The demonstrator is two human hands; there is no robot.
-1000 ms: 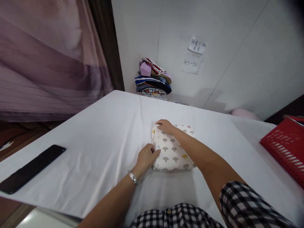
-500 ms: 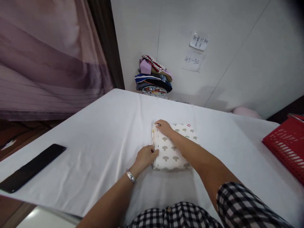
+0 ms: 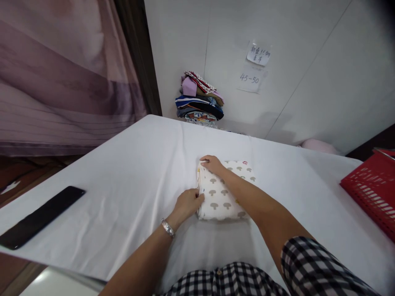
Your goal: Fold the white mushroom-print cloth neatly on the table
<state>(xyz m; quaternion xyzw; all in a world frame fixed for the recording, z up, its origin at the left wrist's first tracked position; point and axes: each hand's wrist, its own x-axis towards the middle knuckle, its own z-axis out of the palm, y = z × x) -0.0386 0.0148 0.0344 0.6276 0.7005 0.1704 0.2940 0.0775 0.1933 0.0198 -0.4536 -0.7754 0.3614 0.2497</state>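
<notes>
- There's a folded white cloth with a grey mushroom print [image 3: 224, 197] lying flat around the middle of the table covered in a white sheet [image 3: 129, 172], a bit towards the person's side.
- Left hand [image 3: 187, 203] is up against the near left edge of that folded cloth, fingers curled in against the fold. Looks like a light pinch on the edge layers, but I honestly can't tell if it's really gripping or just pressing.
- There's a silver bracelet [image 3: 167, 227] on the left wrist.
- Right hand [image 3: 212, 163] reaches across and lies palm-down on the far left corner of the cloth, fingers flat and together, pressing on it rather than gripping it. The forearm crosses over the right part of the cloth.
- Black-and-white checked sleeve [image 3: 314, 267] shows at the bottom right, same pattern at the bottom middle.
- A flat black phone [image 3: 40, 218] is way off to the left near the table's edge, well apart from the hands.
- A red plastic basket with slotted sides [image 3: 373, 189] sits at the right edge of the table, only partly in view.
- A stack of folded colourful clothes [image 3: 200, 100] is against the white wall behind the far end of the table.
- Two handwritten paper notes [image 3: 254, 65] are stuck on the wall to the right of that stack, the lower one reads 45-50.
- A mauve curtain [image 3: 61, 74] fills the left side.
</notes>
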